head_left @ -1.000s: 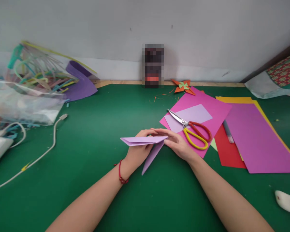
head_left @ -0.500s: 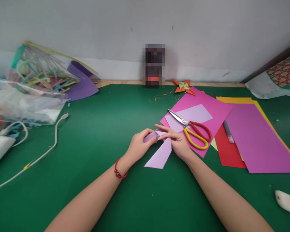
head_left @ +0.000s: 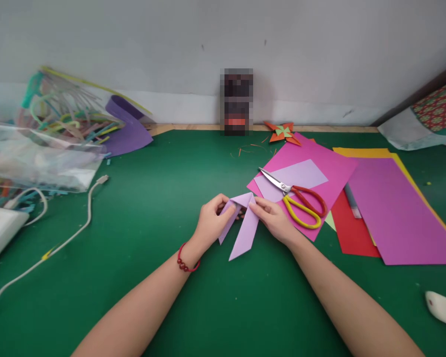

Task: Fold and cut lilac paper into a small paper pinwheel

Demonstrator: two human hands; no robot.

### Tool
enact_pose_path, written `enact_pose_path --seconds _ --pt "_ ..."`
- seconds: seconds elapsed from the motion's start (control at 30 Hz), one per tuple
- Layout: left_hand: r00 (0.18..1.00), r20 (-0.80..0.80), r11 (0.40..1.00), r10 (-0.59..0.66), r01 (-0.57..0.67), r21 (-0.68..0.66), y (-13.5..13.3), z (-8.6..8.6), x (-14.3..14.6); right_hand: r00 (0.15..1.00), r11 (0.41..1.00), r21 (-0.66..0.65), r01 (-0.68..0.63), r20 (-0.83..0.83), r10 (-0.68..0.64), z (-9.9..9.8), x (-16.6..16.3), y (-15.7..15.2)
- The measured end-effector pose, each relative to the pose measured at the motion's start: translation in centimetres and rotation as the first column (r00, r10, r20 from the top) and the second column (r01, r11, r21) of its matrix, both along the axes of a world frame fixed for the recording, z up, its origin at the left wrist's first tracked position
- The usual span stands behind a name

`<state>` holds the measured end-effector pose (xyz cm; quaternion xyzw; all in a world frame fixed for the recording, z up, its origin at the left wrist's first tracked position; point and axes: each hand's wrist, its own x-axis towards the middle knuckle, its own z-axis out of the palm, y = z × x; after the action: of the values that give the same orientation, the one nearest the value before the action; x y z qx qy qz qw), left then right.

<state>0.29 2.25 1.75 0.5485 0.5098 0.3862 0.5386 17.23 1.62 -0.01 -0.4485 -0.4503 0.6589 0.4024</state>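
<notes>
A folded strip of lilac paper (head_left: 242, 237) is held between my two hands over the green table. It bends at two corners, and both of its ends point down toward me. My left hand (head_left: 212, 220) pinches the left fold between thumb and fingers. At the right fold, my right hand (head_left: 273, 218) grips the strip with its thumb in front. Just beyond my right hand lie scissors (head_left: 295, 196) with one red and one yellow handle, resting on a lilac sheet (head_left: 301, 173) and a magenta sheet (head_left: 334, 173).
Purple paper (head_left: 401, 213), yellow paper and red paper (head_left: 351, 233) overlap on the right. An orange paper star (head_left: 283, 132) lies near the wall. Clear bags (head_left: 70, 168), a white cable (head_left: 70, 238) and a power strip (head_left: 3, 228) occupy the left. A white mouse-shaped object (head_left: 442, 308) sits lower right.
My right fingers have come off the top of the strip and now grip its right fold. The strip has spread, showing two legs hanging down. The scissors have stayed put.
</notes>
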Motion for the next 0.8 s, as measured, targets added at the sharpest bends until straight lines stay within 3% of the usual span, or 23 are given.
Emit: enact_pose_path --seconds 0.1,0.33,0.8 --pt "0.996 0.047 0.997 -0.080 0.080 -0.009 0.1 0.3 -0.2 0.999 1.000 0.011 0.004 0.039 -0.005 0.6 -0.1 -0.1" --pt "0.980 -0.158 0.992 -0.121 0.126 0.021 0.3 0.2 -0.6 0.985 0.994 0.099 -0.051 0.171 0.033 1.5 -0.7 -0.8" --pt "0.969 -0.243 0.995 -0.042 0.062 0.074 0.3 0.2 -0.2 0.908 0.961 0.277 -0.014 0.406 -0.104 1.2 -1.2 -1.4"
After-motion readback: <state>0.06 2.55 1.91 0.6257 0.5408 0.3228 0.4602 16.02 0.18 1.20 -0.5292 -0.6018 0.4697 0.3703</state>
